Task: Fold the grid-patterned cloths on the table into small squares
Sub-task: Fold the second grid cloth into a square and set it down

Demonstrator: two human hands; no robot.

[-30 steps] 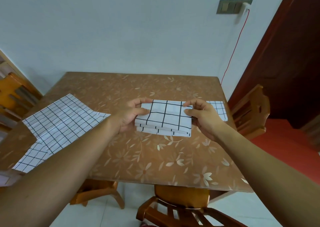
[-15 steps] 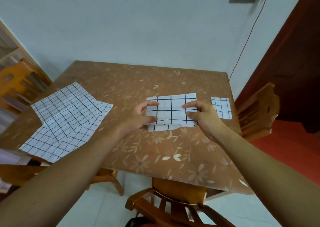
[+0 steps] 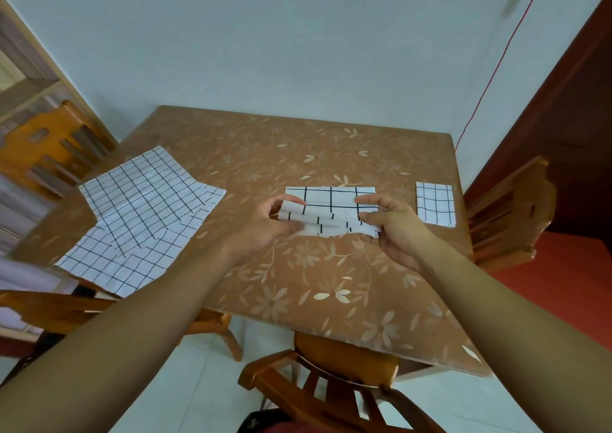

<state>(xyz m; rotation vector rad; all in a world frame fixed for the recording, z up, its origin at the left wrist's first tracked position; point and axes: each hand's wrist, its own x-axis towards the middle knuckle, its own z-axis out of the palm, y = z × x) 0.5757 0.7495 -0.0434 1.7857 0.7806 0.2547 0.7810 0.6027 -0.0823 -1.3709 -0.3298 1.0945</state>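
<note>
Your left hand (image 3: 265, 224) grasps the left end of the partly folded cloth (image 3: 331, 201), fingers curled over its top and thumb at its near edge. Your right hand (image 3: 394, 227) pinches the right end of the same cloth, thumb and fingers closed on the stacked layers. That cloth sits near the middle of the table (image 3: 298, 287), a little to the right. Its far part shows a flat face of large black squares, and its near part is a bunch of uneven layered edges between your two hands. On the left side of the table the spread cloths (image 3: 142, 214) lie open and overlapping, their near corner reaching the table's edge. Near the right edge, well apart from your right hand, a small folded square (image 3: 435, 207) lies flat. Wooden chairs stand at the near side (image 3: 331, 383) and the right side (image 3: 510, 214).
</note>
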